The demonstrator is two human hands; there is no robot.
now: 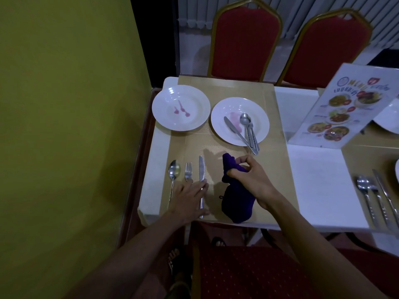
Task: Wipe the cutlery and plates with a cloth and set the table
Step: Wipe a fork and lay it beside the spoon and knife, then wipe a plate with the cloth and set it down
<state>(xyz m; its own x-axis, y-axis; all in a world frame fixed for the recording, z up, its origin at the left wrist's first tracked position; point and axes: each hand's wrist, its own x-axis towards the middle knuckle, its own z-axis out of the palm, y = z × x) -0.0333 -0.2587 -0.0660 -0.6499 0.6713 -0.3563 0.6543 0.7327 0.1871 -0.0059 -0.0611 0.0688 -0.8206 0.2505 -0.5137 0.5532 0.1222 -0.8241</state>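
Pinching fingers: the right hand (248, 180) has its fingers (235, 173) curled tight on the upper end of a purple cloth (237, 203), bunched between thumb and forefinger.
Cloth: its lower part hangs down to the tan placemat (216, 145), near the counter's front edge.
Flat fingers: the left hand (187, 197) holds nothing; its fingers (200, 186) lie straight across the handle of a table knife (201, 169).
Laid cutlery: the table knife, a fork (188, 171) and a spoon (174, 169) lie side by side on the placemat, spoon farthest left, handles toward the person.
Right plate (218, 126): beyond the cloth; it carries a pink smear and a cutlery pile (248, 132) whose handles overhang the rim.
Left plate (159, 108): beside it, marked with pink streaks.
Counter (319, 180): white; a menu stand (345, 108) stands to the right, with a second setting (367, 190) at the right edge.
Chairs (244, 39): two red ones on the far side.
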